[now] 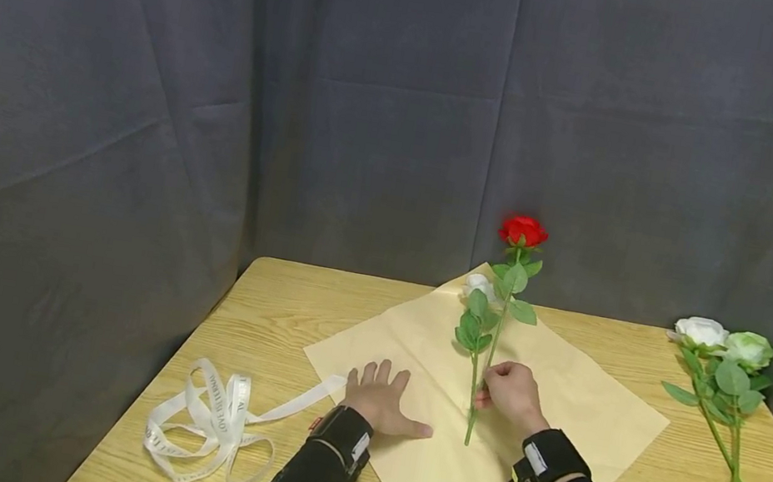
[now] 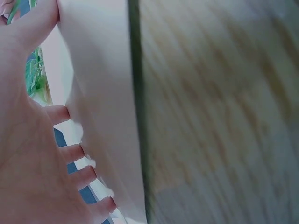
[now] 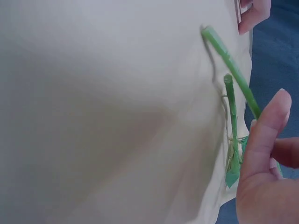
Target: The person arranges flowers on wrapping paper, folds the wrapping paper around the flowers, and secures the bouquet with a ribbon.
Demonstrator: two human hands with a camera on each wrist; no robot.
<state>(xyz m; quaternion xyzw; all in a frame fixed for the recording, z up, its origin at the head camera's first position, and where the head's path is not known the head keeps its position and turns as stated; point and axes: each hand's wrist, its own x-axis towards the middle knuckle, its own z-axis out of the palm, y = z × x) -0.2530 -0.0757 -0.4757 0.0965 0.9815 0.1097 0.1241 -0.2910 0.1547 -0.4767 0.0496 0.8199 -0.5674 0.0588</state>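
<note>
My right hand point(image 1: 512, 394) pinches the green stem of a red rose point(image 1: 523, 231) between thumb and fingers, over a sheet of cream wrapping paper point(image 1: 596, 401). Beside that stem lies a white rose point(image 1: 481, 287) on the paper, its leaves partly overlapping the red rose's. In the right wrist view, the held stem point(image 3: 231, 63) passes the shorter-looking end of another stem point(image 3: 231, 102). With fingers spread, my left hand point(image 1: 380, 400) rests on the paper's left edge. Its palm and fingers point(image 2: 83, 177) show in the left wrist view, holding nothing.
A tangled white printed ribbon point(image 1: 220, 425) lies at the table's left, one end reaching the left hand. On the right side lie a white rose point(image 1: 700, 333) and a pale green rose point(image 1: 749, 350), stems crossing. Grey curtains point(image 1: 392, 107) hang behind the wooden table point(image 1: 301, 303).
</note>
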